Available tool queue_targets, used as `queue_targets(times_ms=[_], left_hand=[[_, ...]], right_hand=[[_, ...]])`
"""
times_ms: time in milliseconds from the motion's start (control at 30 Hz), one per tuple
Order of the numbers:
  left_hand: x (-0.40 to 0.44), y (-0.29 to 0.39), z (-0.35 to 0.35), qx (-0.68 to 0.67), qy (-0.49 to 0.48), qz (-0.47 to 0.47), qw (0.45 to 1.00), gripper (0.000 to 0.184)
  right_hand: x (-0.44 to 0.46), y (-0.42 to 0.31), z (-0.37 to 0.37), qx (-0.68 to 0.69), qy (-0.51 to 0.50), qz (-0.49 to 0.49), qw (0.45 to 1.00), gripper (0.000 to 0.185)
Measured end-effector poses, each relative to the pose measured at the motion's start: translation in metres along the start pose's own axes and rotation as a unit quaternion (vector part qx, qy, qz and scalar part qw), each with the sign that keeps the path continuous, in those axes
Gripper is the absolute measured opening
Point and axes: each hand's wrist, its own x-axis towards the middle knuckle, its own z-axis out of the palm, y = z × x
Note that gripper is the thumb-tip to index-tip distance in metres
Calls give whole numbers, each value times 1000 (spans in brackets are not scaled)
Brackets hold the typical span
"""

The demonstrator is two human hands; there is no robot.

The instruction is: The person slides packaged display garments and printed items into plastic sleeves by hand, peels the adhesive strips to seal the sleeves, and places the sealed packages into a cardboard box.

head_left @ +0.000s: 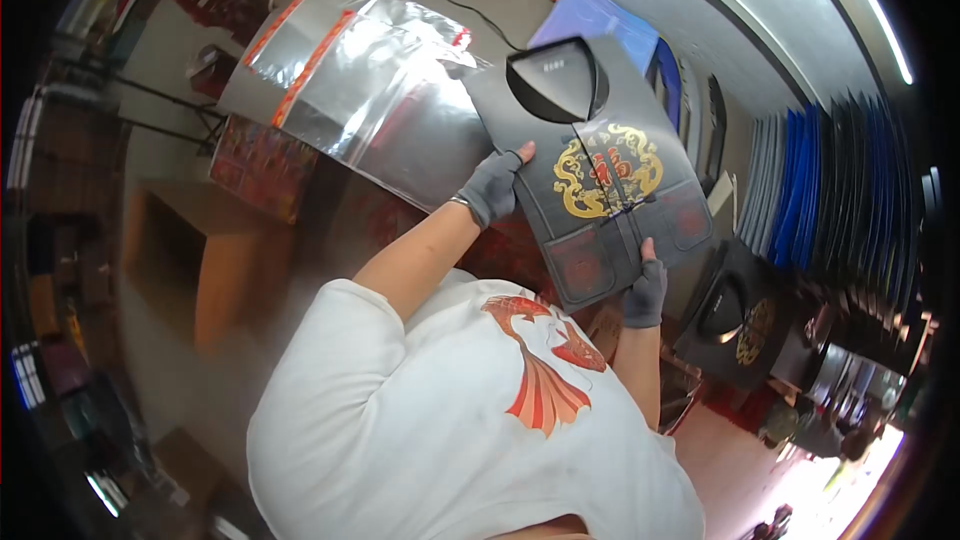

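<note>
A dark vest-shaped board with a gold dragon ring, red characters and two pocket shapes is held up in front of me, tilted. My left hand, in a grey fingerless glove, grips its left edge with the thumb on the front. Gripping the lower edge near the right pocket shape is my right hand, gloved the same way, thumb also on the front. The other fingers of both hands are hidden behind the board. Clear plastic bags with orange-red strips lie on the table just left of it.
A blue-violet plastic sheet lies behind the board. Many blue, grey and black panels hang in a row on the right. Another dark vest-shaped piece is below them. A cardboard box stands at the left.
</note>
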Motion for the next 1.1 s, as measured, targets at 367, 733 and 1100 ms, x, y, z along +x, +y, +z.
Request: queue_targets(times_ms=[367, 733, 1100], left_hand=[[8, 158, -178, 864, 349, 55, 359, 72], [56, 259, -141, 923, 243, 20, 298, 66], [12, 133, -139, 742, 151, 190, 625, 37]], right_hand=[[-12, -40, 22, -93, 41, -32, 994, 48], [-31, -27, 15, 5, 81, 58, 995, 45], [-27, 0, -10, 65, 71, 128, 987, 45]])
